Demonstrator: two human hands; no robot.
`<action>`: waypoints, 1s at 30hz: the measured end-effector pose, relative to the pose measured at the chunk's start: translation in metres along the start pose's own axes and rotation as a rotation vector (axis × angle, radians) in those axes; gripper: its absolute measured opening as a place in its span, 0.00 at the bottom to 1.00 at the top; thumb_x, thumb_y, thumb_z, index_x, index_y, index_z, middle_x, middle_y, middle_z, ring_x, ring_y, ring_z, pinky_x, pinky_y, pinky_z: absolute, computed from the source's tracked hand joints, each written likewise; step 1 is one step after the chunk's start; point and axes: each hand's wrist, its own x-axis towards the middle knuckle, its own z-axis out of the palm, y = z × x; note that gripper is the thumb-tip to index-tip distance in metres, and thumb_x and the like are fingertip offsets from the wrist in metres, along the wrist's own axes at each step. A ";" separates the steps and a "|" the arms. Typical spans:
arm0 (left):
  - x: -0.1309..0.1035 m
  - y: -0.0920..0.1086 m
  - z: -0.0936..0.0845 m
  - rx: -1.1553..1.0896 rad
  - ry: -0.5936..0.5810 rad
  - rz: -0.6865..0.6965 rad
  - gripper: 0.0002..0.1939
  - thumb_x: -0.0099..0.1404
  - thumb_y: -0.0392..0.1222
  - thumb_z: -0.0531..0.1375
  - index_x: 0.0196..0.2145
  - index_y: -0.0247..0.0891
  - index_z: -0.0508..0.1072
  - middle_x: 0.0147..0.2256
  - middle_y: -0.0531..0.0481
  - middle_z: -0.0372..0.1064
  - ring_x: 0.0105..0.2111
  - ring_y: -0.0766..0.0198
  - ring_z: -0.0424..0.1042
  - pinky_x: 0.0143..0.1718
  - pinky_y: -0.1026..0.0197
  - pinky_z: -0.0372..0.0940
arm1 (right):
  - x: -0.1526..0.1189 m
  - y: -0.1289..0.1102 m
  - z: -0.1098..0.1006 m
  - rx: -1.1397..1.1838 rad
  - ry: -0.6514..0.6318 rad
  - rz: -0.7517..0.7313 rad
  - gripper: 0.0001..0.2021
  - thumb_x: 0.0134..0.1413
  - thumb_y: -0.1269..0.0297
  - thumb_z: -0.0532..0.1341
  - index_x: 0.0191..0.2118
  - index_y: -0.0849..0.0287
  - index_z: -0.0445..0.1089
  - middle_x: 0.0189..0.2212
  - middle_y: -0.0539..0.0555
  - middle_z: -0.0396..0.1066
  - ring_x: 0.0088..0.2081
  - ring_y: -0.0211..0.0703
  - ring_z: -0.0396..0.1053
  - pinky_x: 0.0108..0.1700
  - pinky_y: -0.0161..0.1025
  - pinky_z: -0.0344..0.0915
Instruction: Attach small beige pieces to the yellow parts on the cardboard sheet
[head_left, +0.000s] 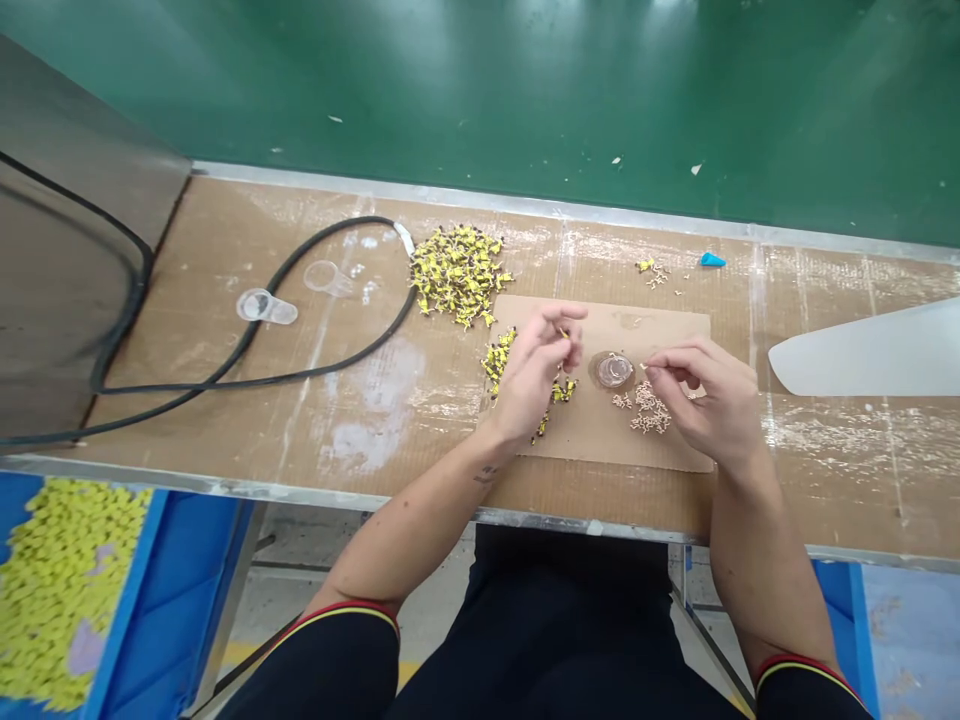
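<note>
Over the left part of a cardboard sheet (600, 440), my left hand (536, 370) pinches a small yellow and black piece, mostly hidden by the fingers. Small yellow and black pieces (499, 360) lie beside and beneath that hand. My right hand (701, 390) is closed at the fingertips on a tiny pale pink part (643, 367). Just below those fingertips is a loose heap of similar tiny pink parts (650, 410). Between my hands sits a small round clear dish (615, 370), its contents hard to make out.
A larger pile of yellow and black pieces (459, 275) lies at the back. Black cable (300, 375) loops across the left side, near clear plastic scoops (270, 308). A blue cone-shaped cap (712, 260) and a white panel (870, 350) are at right. Blue bin (172, 590) stands lower left.
</note>
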 end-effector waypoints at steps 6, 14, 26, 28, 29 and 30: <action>0.008 -0.002 -0.010 0.112 0.205 0.074 0.11 0.63 0.34 0.55 0.44 0.43 0.67 0.34 0.51 0.64 0.30 0.67 0.64 0.31 0.65 0.62 | -0.001 0.006 0.005 -0.117 -0.109 0.097 0.06 0.60 0.69 0.62 0.33 0.55 0.76 0.27 0.51 0.77 0.28 0.40 0.71 0.32 0.39 0.64; 0.003 -0.007 -0.006 0.277 0.176 0.169 0.13 0.69 0.39 0.61 0.49 0.43 0.65 0.40 0.50 0.74 0.42 0.65 0.76 0.43 0.61 0.71 | 0.001 0.002 0.008 -0.128 -0.151 0.145 0.06 0.57 0.69 0.62 0.32 0.55 0.76 0.24 0.49 0.74 0.25 0.39 0.68 0.31 0.38 0.63; 0.001 -0.003 -0.001 0.210 0.176 0.125 0.09 0.66 0.43 0.69 0.42 0.38 0.77 0.43 0.47 0.80 0.42 0.65 0.79 0.46 0.62 0.74 | 0.003 0.001 0.008 -0.112 -0.149 0.156 0.05 0.56 0.70 0.63 0.31 0.55 0.76 0.24 0.49 0.73 0.25 0.39 0.68 0.30 0.39 0.63; 0.001 -0.002 0.000 0.187 0.171 0.109 0.12 0.64 0.45 0.71 0.41 0.38 0.77 0.41 0.48 0.80 0.39 0.66 0.79 0.44 0.62 0.74 | 0.004 -0.001 0.006 -0.069 -0.116 0.164 0.06 0.55 0.71 0.63 0.31 0.55 0.76 0.23 0.48 0.72 0.24 0.37 0.66 0.29 0.38 0.62; 0.000 -0.001 0.000 0.165 0.156 0.094 0.14 0.62 0.46 0.72 0.41 0.39 0.77 0.39 0.49 0.79 0.37 0.67 0.78 0.41 0.63 0.74 | 0.004 -0.003 0.005 -0.032 -0.085 0.173 0.06 0.54 0.72 0.63 0.30 0.55 0.76 0.23 0.48 0.71 0.23 0.37 0.65 0.28 0.38 0.61; 0.000 0.000 0.001 0.139 0.130 0.071 0.15 0.61 0.47 0.73 0.40 0.38 0.77 0.37 0.50 0.79 0.35 0.67 0.78 0.39 0.64 0.74 | 0.005 -0.005 0.004 0.014 -0.049 0.188 0.06 0.54 0.72 0.63 0.30 0.55 0.76 0.22 0.48 0.70 0.23 0.36 0.63 0.26 0.38 0.60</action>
